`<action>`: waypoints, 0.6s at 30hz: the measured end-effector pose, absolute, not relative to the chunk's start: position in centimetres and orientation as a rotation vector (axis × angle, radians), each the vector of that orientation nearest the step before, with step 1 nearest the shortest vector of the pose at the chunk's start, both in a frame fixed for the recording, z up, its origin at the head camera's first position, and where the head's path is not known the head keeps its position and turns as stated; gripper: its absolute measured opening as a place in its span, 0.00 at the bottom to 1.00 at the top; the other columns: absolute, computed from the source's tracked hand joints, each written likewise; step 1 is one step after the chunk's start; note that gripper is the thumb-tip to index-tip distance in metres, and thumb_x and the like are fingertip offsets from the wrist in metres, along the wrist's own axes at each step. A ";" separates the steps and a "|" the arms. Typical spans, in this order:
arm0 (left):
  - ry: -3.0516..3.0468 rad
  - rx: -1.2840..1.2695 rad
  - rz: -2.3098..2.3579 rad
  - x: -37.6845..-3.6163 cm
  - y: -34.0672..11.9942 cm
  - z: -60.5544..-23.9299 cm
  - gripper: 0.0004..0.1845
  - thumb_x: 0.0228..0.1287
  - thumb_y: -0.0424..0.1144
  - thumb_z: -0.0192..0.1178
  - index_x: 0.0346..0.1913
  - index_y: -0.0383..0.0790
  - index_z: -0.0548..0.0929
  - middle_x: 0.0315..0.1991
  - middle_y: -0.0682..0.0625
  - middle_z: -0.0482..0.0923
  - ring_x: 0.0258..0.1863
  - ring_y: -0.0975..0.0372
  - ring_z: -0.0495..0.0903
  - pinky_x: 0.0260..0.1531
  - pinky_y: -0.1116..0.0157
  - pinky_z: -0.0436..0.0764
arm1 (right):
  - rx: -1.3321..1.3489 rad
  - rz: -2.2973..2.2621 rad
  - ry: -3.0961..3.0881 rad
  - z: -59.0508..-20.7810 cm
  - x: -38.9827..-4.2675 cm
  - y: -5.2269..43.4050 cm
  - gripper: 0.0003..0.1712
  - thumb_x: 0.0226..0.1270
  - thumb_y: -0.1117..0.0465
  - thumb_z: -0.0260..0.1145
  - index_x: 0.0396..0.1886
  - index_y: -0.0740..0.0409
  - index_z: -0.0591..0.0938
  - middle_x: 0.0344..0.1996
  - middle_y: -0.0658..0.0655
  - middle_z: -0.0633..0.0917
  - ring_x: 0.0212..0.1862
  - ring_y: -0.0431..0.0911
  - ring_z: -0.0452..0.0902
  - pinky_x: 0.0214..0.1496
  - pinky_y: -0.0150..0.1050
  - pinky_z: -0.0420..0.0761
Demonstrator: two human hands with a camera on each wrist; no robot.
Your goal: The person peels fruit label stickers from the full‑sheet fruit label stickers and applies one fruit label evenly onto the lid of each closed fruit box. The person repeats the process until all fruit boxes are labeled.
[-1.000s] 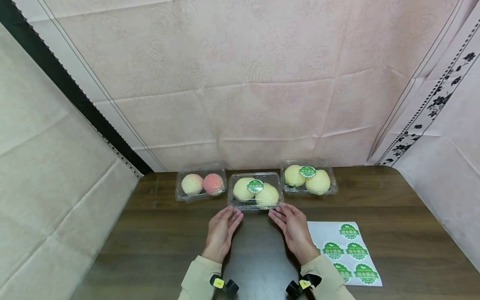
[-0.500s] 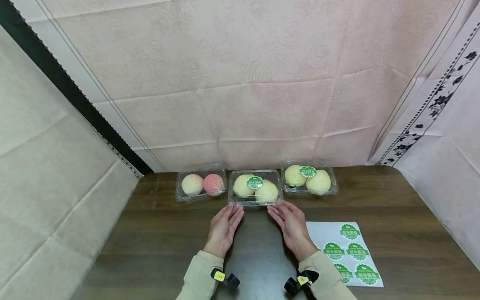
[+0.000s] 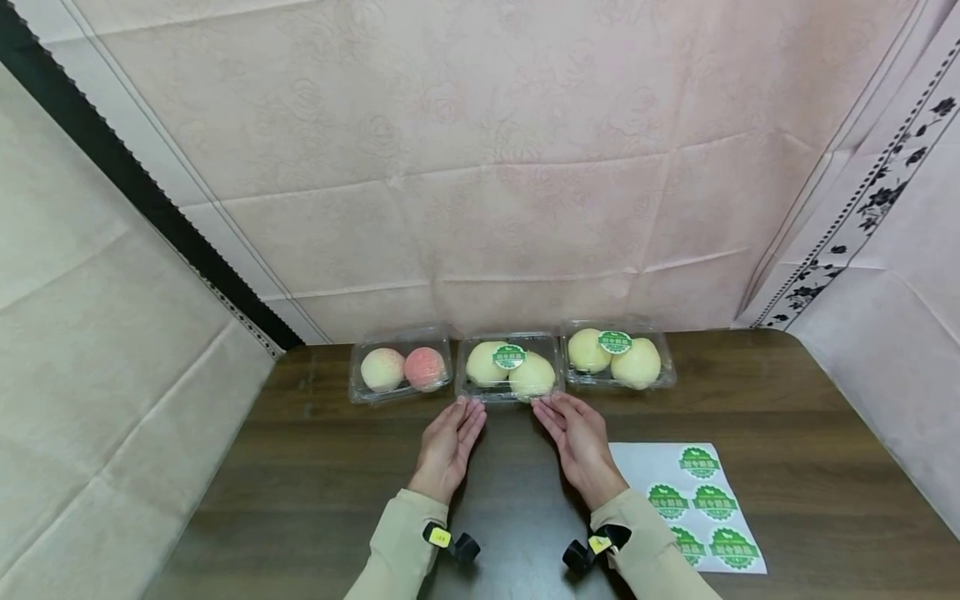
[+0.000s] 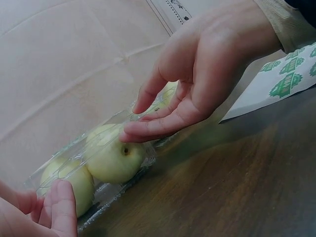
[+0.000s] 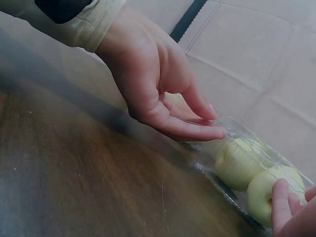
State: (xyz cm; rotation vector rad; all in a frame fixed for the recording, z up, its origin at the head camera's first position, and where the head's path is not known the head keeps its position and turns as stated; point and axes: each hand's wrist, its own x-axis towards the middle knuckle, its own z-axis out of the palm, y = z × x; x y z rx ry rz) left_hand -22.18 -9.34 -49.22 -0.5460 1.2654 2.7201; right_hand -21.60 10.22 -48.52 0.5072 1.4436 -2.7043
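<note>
Left hand (image 3: 446,450) and right hand (image 3: 583,450), fingers nearly straight, touch the near edge of the middle fruit box (image 3: 497,395) on the worktop (image 3: 322,500); uneven pressure could skew it into the left box (image 3: 362,390) or right box (image 3: 666,373) close beside.

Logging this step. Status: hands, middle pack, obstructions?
Left hand, right hand at near corners of middle pack. Two pale-green fruits inside, green label on top. Nothing between hands and pack; side packs flank, cloth backdrop close behind.
</note>
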 end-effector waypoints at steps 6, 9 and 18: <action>1.250 -0.591 2.711 -22.9 -9.5 -48.7 0.16 0.81 0.35 0.57 0.64 0.29 0.76 0.42 0.48 0.88 0.44 0.63 0.89 0.55 0.65 0.85 | 0.507 -2.725 1.427 -48.6 -22.3 10.0 0.13 0.85 0.67 0.54 0.61 0.70 0.72 0.44 0.56 0.86 0.49 0.45 0.89 0.60 0.39 0.85; 1.237 -0.596 2.715 -23.2 -9.4 -48.7 0.17 0.81 0.35 0.57 0.65 0.28 0.76 0.42 0.47 0.89 0.45 0.62 0.90 0.55 0.65 0.85 | 0.517 -2.728 1.410 -48.7 -22.5 10.0 0.13 0.85 0.67 0.54 0.61 0.69 0.73 0.44 0.56 0.86 0.49 0.44 0.89 0.60 0.38 0.85; 1.277 -0.532 2.662 -23.6 -9.7 -48.6 0.15 0.83 0.34 0.54 0.62 0.28 0.76 0.45 0.45 0.87 0.45 0.61 0.89 0.57 0.63 0.84 | 0.498 -2.742 1.407 -48.7 -22.7 10.1 0.12 0.85 0.66 0.55 0.59 0.69 0.73 0.41 0.55 0.86 0.47 0.44 0.89 0.59 0.39 0.85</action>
